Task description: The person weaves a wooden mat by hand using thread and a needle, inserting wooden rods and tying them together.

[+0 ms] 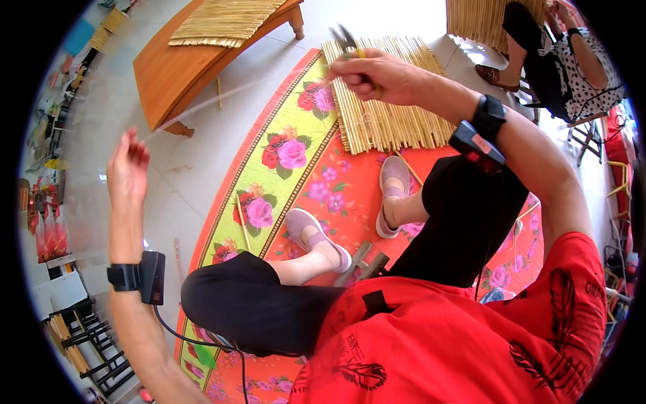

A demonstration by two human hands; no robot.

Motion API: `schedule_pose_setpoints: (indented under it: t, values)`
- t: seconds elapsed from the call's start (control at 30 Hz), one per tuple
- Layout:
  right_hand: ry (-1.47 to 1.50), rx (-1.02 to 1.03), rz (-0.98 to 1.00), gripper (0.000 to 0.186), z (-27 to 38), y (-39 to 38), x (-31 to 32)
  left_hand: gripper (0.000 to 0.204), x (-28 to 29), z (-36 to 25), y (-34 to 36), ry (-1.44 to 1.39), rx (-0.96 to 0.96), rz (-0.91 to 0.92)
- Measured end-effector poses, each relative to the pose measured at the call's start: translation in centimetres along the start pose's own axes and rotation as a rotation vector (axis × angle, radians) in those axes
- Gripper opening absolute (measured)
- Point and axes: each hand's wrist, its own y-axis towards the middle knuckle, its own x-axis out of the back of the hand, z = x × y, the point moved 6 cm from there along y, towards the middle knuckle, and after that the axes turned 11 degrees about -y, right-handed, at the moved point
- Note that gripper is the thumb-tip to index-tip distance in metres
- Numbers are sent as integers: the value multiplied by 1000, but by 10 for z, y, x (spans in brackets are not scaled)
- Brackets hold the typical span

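The room is bright, and the pale floor (192,195) has white glare at the upper right. The black trousers (252,303) lose most detail. The left hand (129,168) looks slightly blurred, the strand (202,105) faint. Toward the round, dark rim, shapes bend and become hazy, especially at left.

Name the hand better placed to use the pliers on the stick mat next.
Probably the right hand: it grips the pliers and appears over the stick mat in this view. The left hand is out to the side, at the far end of a blurred pale strand.
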Motion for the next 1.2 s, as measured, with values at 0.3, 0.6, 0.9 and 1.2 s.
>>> schedule_pose_setpoints:
  t: [0.3,0.6,0.9,1.2]
  values:
    - [-541,-157,-296,19,-23,-38,84,18,231,140,18,-252,94,-565]
    - [-799,-220,-418,18,-28,-30,108,16,280,135,-18,-125,73,-709]
    - [-719,-224,-487,19,-28,-30,133,15,314,120,-32,-195,8,-800]
    - [-682,-179,-375,20,-21,-21,105,15,195,125,0,-299,81,-591]
